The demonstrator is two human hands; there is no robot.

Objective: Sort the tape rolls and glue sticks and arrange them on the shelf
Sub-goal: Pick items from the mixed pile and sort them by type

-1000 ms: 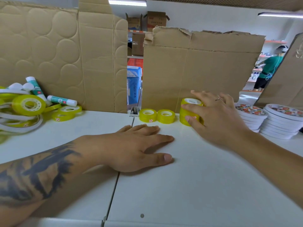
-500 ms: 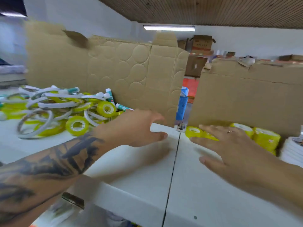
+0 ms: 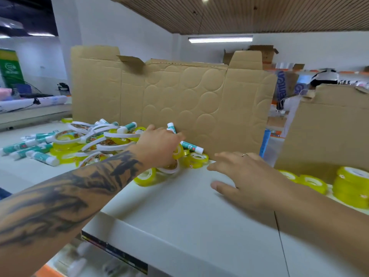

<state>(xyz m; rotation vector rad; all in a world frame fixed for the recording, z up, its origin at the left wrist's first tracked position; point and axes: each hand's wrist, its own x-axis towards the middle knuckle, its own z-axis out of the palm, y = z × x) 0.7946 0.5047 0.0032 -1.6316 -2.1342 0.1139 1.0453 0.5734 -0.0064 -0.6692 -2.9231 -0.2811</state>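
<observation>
Head view: unsorted pile (image 3: 95, 142) of tape rolls and glue sticks sits at the left of the white shelf (image 3: 199, 216), against a cardboard sheet (image 3: 199, 100). Left hand (image 3: 157, 148) is down in the pile's right edge, palm over a yellow tape roll (image 3: 178, 151); fingers are curled downward but hidden from here, so can't tell if it actually has a roll or what it's holding. A glue stick (image 3: 191, 146) lies just past its knuckles. More loose yellow rolls (image 3: 196, 159) sit beside it.

Right hand (image 3: 245, 176) is flat, fingers spread and relaxed, holding nothing, near the shelf surface between the pile and the sorted yellow rolls (image 3: 351, 186) at far right.

Judgement: this is the pick step, grabbing the next roll out of the mix. Sorting looks early; most of the pile is unsorted. Next move calls for a firm pinch on one roll without dragging glue sticks along, then carrying it right to the yellow group.

Surface: smooth white shelf boards with a seam (image 3: 281, 236). Room: a second cardboard piece (image 3: 323, 126) at right, a ceiling light (image 3: 220, 39), and boxes at the back.
</observation>
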